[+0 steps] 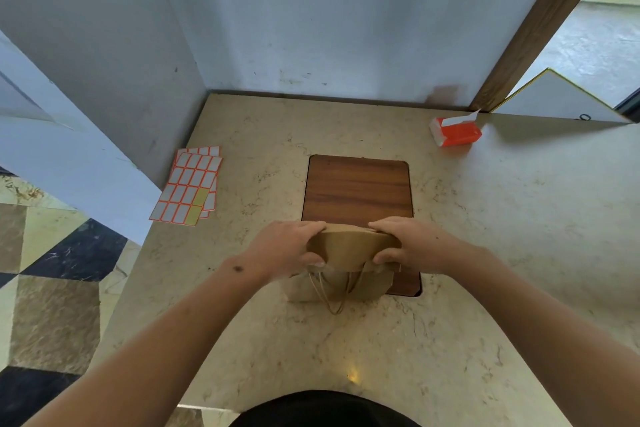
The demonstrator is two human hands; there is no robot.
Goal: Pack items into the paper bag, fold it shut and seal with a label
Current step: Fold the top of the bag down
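Both hands grip the folded top of the paper bag point(349, 250), one at each end: the left hand point(287, 250) pinches the left end of the fold with the thumb on the near face and the other fingers curled over the top, and the right hand point(408, 244) does the same at the right end. The bag stands upright on the worktop point(502, 218), at the near edge of a dark wooden board point(358, 189), with its twine handles point(337, 291) hanging loose down the near face.

It looks like thin kraft paper: light, fairly stiff along a crease, but quick to crumple or tear if squeezed hard. I judge the two ends of the fold the right places to hold, so the flap stays flat for a label. What is inside cannot be seen.

The label sheets point(188, 184) lie far left, well apart from the bag at the worktop's edge by the wall; one hand must let go to reach them, and the fold may spring open. An orange tissue pack point(455, 132) sits far right, out of the way. Nothing stands between the bag and the labels.
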